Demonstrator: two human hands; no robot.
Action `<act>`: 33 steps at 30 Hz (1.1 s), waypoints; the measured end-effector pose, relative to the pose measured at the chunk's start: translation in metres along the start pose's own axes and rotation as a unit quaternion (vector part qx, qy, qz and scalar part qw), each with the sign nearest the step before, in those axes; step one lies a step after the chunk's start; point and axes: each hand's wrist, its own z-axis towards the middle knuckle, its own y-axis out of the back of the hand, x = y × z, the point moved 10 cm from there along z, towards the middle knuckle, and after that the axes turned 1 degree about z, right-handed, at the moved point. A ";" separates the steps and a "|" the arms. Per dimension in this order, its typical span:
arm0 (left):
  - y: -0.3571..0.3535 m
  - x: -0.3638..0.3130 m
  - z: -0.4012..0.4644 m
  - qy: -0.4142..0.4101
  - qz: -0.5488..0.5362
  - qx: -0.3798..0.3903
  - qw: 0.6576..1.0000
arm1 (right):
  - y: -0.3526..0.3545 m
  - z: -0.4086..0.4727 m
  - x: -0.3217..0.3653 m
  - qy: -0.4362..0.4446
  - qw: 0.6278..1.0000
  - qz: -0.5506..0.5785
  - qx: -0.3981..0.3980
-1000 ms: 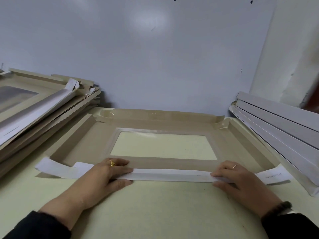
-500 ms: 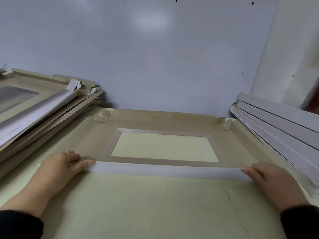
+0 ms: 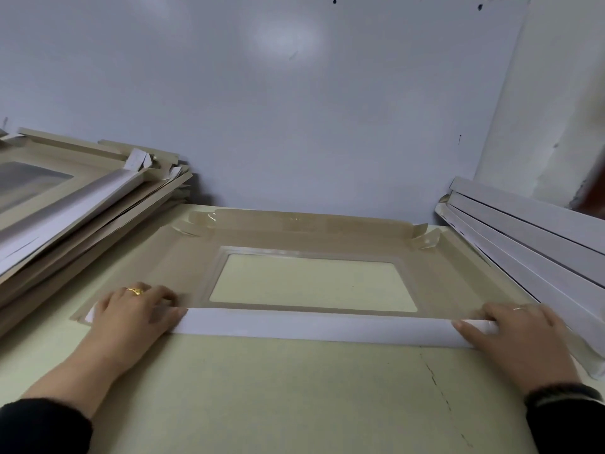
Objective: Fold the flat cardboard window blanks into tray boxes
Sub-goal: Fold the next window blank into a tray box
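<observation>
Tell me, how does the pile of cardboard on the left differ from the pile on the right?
The left pile shows mostly tan cardboard faces, with a window opening visible on top; the right pile shows only white edges. The left pile is fanned and untidy, with loose flaps sticking out; the right pile is neatly stepped. Both lean at the table's sides, flanking the blank being folded.

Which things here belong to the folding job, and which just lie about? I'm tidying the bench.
In the job:
- brown cardboard window blank, white near flap raised
- left hand and right hand, on that flap's ends

Lying about:
- slanted stack of brown window pieces, left
- stack of white boxes, right
</observation>
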 end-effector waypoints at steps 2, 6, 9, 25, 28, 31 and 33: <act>-0.012 -0.019 -0.006 -0.021 0.013 0.015 1.000 | -0.009 0.000 0.004 -0.014 0.997 -0.059 0.045; -0.048 -0.068 -0.022 -0.059 0.056 0.103 0.991 | -0.030 -0.001 0.023 0.024 0.985 -0.104 0.135; -0.064 -0.105 -0.032 -0.093 0.049 0.124 0.987 | -0.028 -0.011 0.081 0.148 0.979 -0.045 0.129; -0.072 -0.078 -0.021 -0.046 0.064 0.183 0.980 | -0.073 -0.036 0.126 0.162 0.945 0.059 0.277; -0.063 -0.050 -0.014 -0.002 0.065 0.175 0.983 | -0.073 -0.024 0.080 0.089 0.957 0.044 0.272; -0.056 -0.026 -0.010 0.035 0.062 0.170 0.983 | -0.074 -0.016 0.038 0.037 0.963 0.017 0.267; -0.052 -0.012 -0.008 0.059 0.063 0.165 0.982 | -0.073 -0.013 0.019 0.018 0.965 0.002 0.263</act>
